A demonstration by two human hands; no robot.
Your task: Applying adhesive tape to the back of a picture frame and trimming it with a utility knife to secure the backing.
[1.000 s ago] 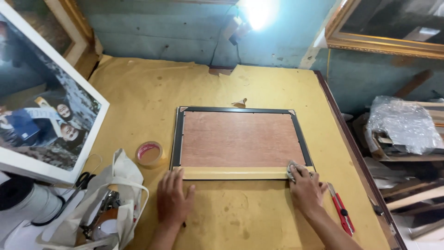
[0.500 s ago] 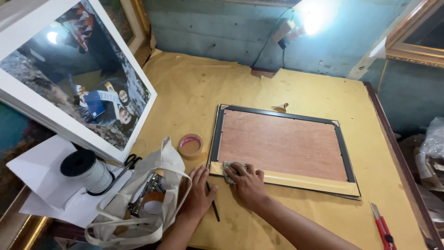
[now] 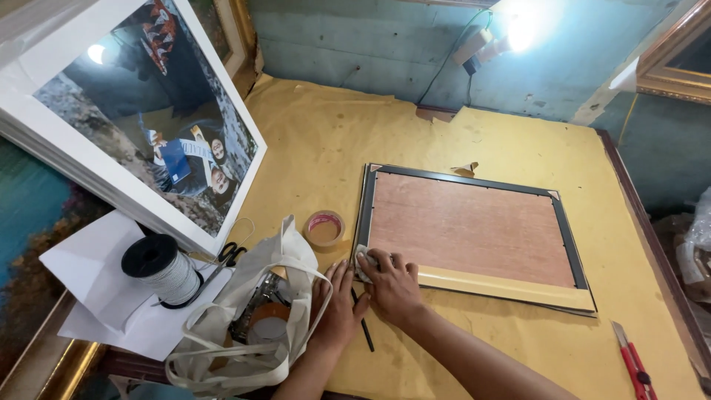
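Two hands work at the near left corner of the picture frame (image 3: 474,235), which lies face-down on yellow paper (image 3: 326,141), its reddish backing board bordered by a dark rim and tan tape along the near edge. Your right hand (image 3: 390,283) presses a small pale cloth (image 3: 362,264) onto that corner, fingers curled over it. Your left hand (image 3: 337,305) lies flat, fingers spread, holding nothing. Left of the frame, a soft white bag (image 3: 289,255) holds a tape roll and tools.
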